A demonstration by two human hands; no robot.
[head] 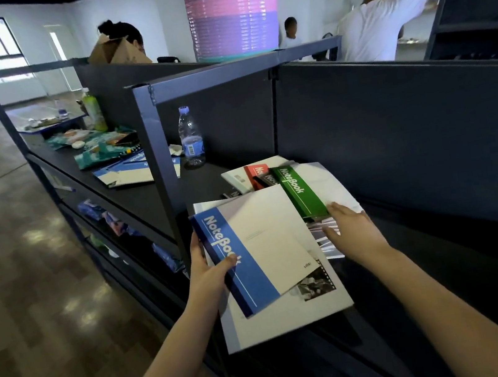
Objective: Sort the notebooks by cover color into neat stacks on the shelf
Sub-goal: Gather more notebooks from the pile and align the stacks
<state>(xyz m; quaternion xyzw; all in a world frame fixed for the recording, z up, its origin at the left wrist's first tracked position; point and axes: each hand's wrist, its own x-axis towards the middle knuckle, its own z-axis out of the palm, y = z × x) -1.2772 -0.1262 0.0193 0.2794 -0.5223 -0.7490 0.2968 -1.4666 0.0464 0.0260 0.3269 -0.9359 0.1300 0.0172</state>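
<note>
Left hand (208, 271): your fingers pinch the blue notebook (262, 241) by its spine (slip risk).
Right hand (350, 231): fingers spread; could knock the green notebook (298, 192) askew.

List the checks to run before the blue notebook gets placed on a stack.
1. Left hand grips blue notebook by its spine edge: ok.
2. Right hand free, fingers straight by the green notebook: ok.
3. Pile sorted by colour: not ok; green notebook, red notebook and large white notebook overlap askew.
4. Blue stack to join: ok, blue notebooks lie beyond the shelf post.
5. Water bottle out of that path: cannot tell.
</note>
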